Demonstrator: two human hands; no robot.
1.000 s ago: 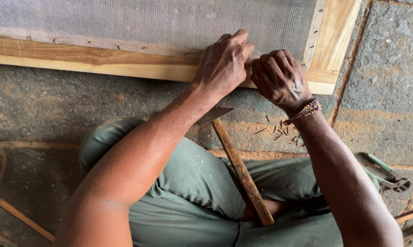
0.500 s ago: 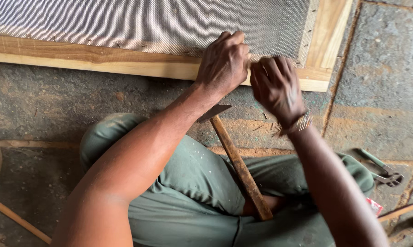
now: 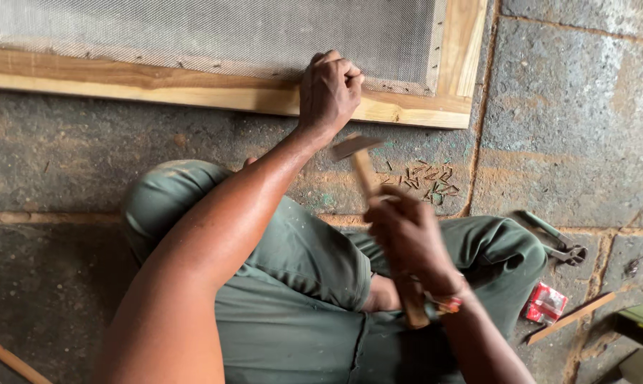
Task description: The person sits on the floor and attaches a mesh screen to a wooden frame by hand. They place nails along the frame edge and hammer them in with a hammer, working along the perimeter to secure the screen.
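A wooden frame (image 3: 144, 85) with grey wire mesh (image 3: 215, 32) stretched over it lies on the stone floor. My left hand (image 3: 328, 89) rests clenched on the frame's lower rail at the mesh edge, fingers pinched together. My right hand (image 3: 407, 238) grips the wooden handle of a hammer (image 3: 360, 163), blurred with motion. The metal head hangs just below my left hand. My legs in green trousers (image 3: 293, 284) are folded under both arms.
A heap of small nails (image 3: 424, 178) lies on the floor right of the hammer. Pliers (image 3: 556, 242), a small red packet (image 3: 545, 302), a thin wooden strip (image 3: 570, 318) and a green object (image 3: 641, 334) sit at the right. Another strip (image 3: 8, 359) crosses bottom left.
My right hand left the frame's rail, drew back toward my lap and took hold of the hammer handle. The left hand stayed on the rail.
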